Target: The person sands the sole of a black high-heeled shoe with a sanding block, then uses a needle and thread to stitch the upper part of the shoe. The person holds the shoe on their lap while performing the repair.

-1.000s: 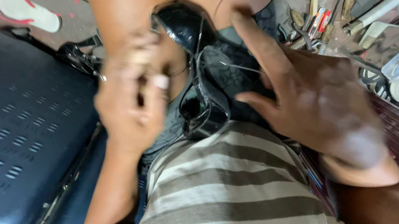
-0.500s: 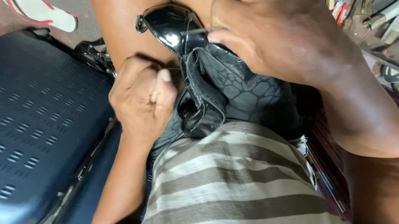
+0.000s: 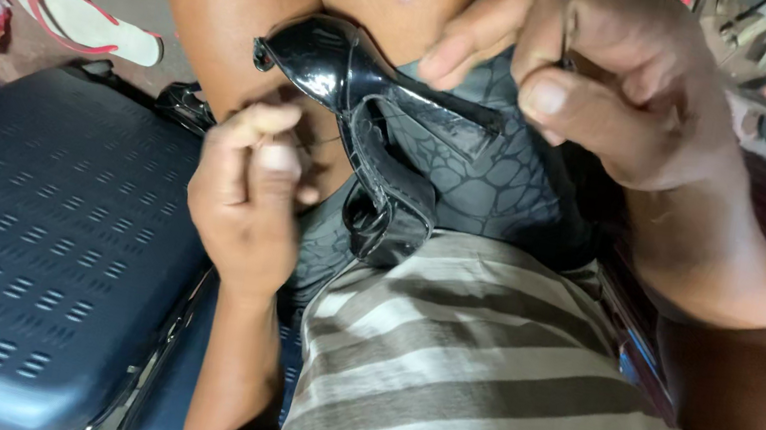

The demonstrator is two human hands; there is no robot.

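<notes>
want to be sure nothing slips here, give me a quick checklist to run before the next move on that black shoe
1. Black glossy shoe braced between the knees: ok, it rests against the legs.
2. Left hand close to the shoe: ok, fingers pinched beside the strap.
3. Left hand pinching a thread: cannot tell, only a faint line shows.
4. Right hand gripping a tool: cannot tell, fingers are curled and anything inside is hidden.
5. Right hand clear of the shoe: ok, it is raised above it.
6. Blue perforated case out of the way: ok, at the left side.
</notes>
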